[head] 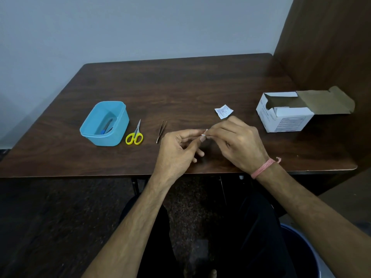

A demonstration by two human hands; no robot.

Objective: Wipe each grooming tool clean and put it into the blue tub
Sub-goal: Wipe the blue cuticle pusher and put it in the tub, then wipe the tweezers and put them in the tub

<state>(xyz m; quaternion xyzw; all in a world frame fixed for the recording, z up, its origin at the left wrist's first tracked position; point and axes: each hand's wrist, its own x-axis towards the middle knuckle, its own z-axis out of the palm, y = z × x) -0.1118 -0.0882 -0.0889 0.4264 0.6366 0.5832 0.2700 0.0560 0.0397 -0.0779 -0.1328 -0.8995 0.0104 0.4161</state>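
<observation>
- A dark wooden table (180,87) stands against a pale grey wall, with a brown panel rising along its right side
- Both hands meet above the near middle of the table, fingertips together around a small white thing (204,134); it is too small to tell just what it is
- The left hand (178,151) has thumb and forefinger pinched on that white bit from the left, the other fingers loosely curled below
- The right hand (236,143) pinches the same bit from the right, knuckles up; a pink thread band (263,168) circles its wrist
- Just behind the right hand lies a torn white sachet (223,111), flat on the table
- The tweezers (161,131) lie just left of the left hand, apart from it, tips towards the near edge
- Left of them lie the scissors (135,135), yellow handles nearest the person, blades pointing away
- The tub (120,115) stands just beside the scissors on their left; inside it lies a tool with a blue end (105,128), hard to make out
- An open white box (285,113) sits well apart at the table's right, its flap folded back
- A dark blue bin's rim (297,235) shows on the floor at lower right
</observation>
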